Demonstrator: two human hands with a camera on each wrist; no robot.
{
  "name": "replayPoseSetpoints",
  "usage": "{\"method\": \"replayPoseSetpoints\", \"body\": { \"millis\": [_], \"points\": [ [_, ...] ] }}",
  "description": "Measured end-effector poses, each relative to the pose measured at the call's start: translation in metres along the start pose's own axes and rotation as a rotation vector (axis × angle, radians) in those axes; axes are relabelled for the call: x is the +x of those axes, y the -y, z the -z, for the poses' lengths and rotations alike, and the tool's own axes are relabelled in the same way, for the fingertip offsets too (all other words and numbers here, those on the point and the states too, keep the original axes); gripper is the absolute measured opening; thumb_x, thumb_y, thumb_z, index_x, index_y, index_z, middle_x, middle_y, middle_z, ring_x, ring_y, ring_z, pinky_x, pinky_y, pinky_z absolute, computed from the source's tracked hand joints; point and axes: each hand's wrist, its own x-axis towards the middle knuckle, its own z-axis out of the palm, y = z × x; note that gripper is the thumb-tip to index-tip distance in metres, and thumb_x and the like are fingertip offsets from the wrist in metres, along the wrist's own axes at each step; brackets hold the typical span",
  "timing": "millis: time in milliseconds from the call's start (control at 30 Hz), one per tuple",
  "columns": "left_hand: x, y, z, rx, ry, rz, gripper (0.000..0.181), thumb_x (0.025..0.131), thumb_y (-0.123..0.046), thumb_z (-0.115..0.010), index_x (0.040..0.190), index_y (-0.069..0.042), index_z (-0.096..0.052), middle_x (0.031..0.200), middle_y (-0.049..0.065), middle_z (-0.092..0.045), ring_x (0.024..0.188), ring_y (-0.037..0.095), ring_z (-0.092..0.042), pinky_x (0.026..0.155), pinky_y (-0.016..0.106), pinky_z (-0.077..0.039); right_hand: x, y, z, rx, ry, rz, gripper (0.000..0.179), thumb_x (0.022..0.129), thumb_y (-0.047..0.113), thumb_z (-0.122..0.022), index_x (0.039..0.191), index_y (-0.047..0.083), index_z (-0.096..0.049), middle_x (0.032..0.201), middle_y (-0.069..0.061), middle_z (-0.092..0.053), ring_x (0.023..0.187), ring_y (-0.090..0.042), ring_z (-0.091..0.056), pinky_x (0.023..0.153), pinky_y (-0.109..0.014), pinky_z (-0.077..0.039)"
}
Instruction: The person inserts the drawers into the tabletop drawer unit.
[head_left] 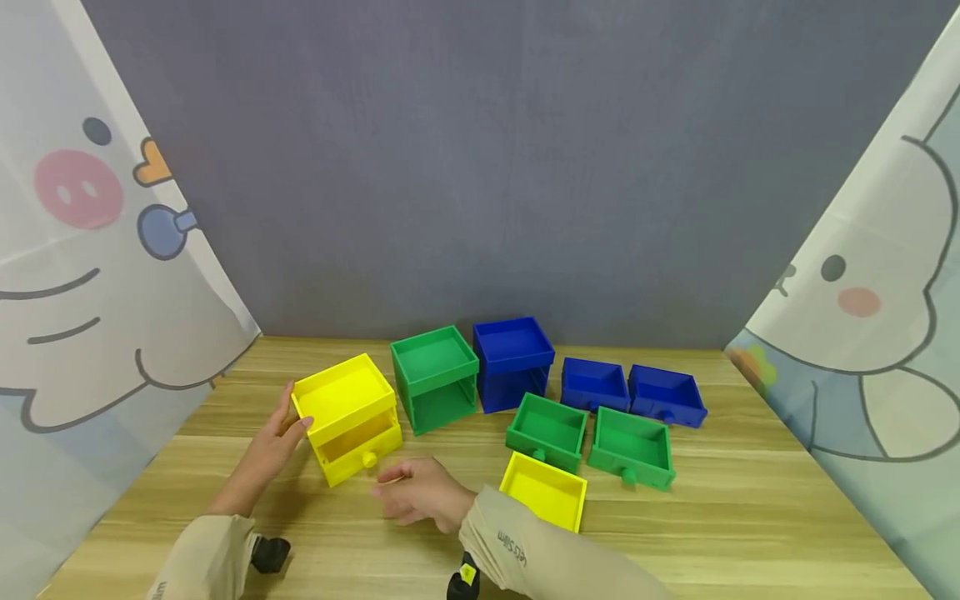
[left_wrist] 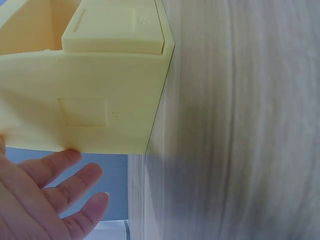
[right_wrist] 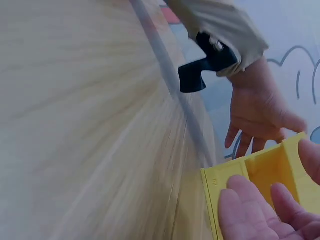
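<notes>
Touching the yellow cabinet (head_left: 347, 415), left hand (head_left: 273, 442) flat; right hand (head_left: 420, 490) relaxed, empty.

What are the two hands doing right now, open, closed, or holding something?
Left hand: open, fingers straight against the side of the yellow drawer cabinet.
Right hand: open, fingers relaxed, holding nothing, just in front of the cabinet's drawer knob.

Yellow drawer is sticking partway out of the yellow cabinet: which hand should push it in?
Probably the right hand: it hovers open just in front of the yellow drawer and its knob. The left hand lies flat against the yellow cabinet side, well placed to brace it.
</notes>
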Motion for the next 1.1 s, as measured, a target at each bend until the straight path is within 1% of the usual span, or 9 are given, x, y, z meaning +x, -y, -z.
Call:
{"method": "replayPoseSetpoints", "body": {
  "millis": [133, 233, 400, 467, 600, 700, 800, 933, 1100],
  "points": [
    [-0.002, 0.000, 0.002, 0.003, 0.008, -0.001, 0.075, 0.104, -0.032, -0.038, 0.150, -0.018, 0.019, 0.145, 0.039, -0.018, 0.131, 0.057, -0.022, 0.102, 0.066, -0.023, -0.015, -0.004, 0.012, -0.017, 0.029, -0.007, 0.019, 0.090, 0.009, -0.066, 0.106, -0.001, -0.066, 0.096, -0.012, -0.071, 0.083, -0.031, -0.069, 0.071, -0.042, -0.056],
    [-0.004, 0.000, 0.004, 0.001, 0.005, -0.010, 0.075, 0.104, -0.033, -0.037, 0.150, -0.019, 0.020, 0.146, 0.041, -0.015, 0.131, 0.058, -0.020, 0.101, 0.068, -0.021, -0.024, -0.006, 0.020, -0.014, 0.054, -0.002, 0.019, 0.091, 0.009, -0.065, 0.106, -0.002, -0.066, 0.097, -0.012, -0.070, 0.084, -0.032, -0.069, 0.072, -0.042, -0.055],
    [-0.004, 0.000, 0.006, -0.006, 0.008, -0.034, 0.075, 0.105, -0.033, -0.037, 0.150, -0.018, 0.021, 0.146, 0.041, -0.011, 0.131, 0.058, -0.020, 0.100, 0.068, -0.021, -0.036, -0.009, 0.035, -0.046, 0.088, -0.019, 0.021, 0.092, 0.012, -0.064, 0.108, -0.002, -0.067, 0.093, -0.010, -0.070, 0.082, -0.029, -0.069, 0.072, -0.040, -0.055],
    [-0.004, 0.000, 0.006, -0.010, 0.011, -0.035, 0.075, 0.105, -0.032, -0.037, 0.150, -0.018, 0.020, 0.146, 0.042, -0.013, 0.131, 0.058, -0.021, 0.100, 0.068, -0.022, -0.039, -0.012, 0.041, -0.050, 0.098, -0.023, 0.022, 0.093, 0.012, -0.063, 0.109, -0.003, -0.066, 0.093, -0.010, -0.070, 0.082, -0.028, -0.069, 0.072, -0.039, -0.055],
    [-0.004, 0.000, 0.004, -0.028, 0.011, -0.035, 0.074, 0.105, -0.031, -0.037, 0.150, -0.017, 0.020, 0.145, 0.042, -0.013, 0.131, 0.058, -0.021, 0.101, 0.068, -0.021, -0.045, -0.019, 0.052, -0.018, 0.115, -0.013, 0.025, 0.094, 0.011, -0.061, 0.112, -0.005, -0.064, 0.094, -0.013, -0.070, 0.084, -0.030, -0.069, 0.074, -0.040, -0.055],
    [-0.002, 0.000, 0.002, -0.037, 0.012, -0.043, 0.074, 0.105, -0.028, -0.037, 0.150, -0.016, 0.020, 0.145, 0.042, -0.014, 0.131, 0.057, -0.021, 0.101, 0.067, -0.021, -0.050, -0.022, 0.059, 0.003, 0.115, -0.013, 0.025, 0.095, 0.011, -0.060, 0.113, -0.006, -0.063, 0.092, -0.010, -0.069, 0.085, -0.029, -0.069, 0.075, -0.041, -0.055],
    [-0.002, 0.001, 0.000, -0.036, 0.007, -0.045, 0.073, 0.105, -0.026, -0.037, 0.150, -0.014, 0.019, 0.145, 0.042, -0.015, 0.131, 0.058, -0.021, 0.101, 0.067, -0.021, -0.056, -0.024, 0.065, -0.001, 0.121, -0.028, 0.025, 0.096, 0.012, -0.059, 0.112, -0.007, -0.063, 0.089, -0.006, -0.069, 0.081, -0.025, -0.069, 0.075, -0.039, -0.055],
    [-0.003, 0.001, 0.000, -0.038, 0.004, -0.046, 0.073, 0.105, -0.027, -0.037, 0.150, -0.015, 0.019, 0.146, 0.042, -0.012, 0.132, 0.057, -0.020, 0.101, 0.067, -0.021, -0.065, -0.027, 0.069, -0.031, 0.129, -0.048, 0.023, 0.096, 0.014, -0.059, 0.109, -0.005, -0.065, 0.085, -0.004, -0.069, 0.073, -0.017, -0.066, 0.071, -0.035, -0.055],
    [-0.002, 0.000, -0.001, -0.049, -0.001, -0.069, 0.073, 0.105, -0.025, -0.038, 0.150, -0.012, 0.018, 0.145, 0.042, -0.015, 0.131, 0.057, -0.022, 0.101, 0.066, -0.022, -0.077, -0.031, 0.077, -0.062, 0.137, -0.059, 0.022, 0.095, 0.014, -0.060, 0.107, -0.004, -0.066, 0.083, -0.006, -0.069, 0.071, -0.017, -0.066, 0.069, -0.034, -0.055]
  ]
}}
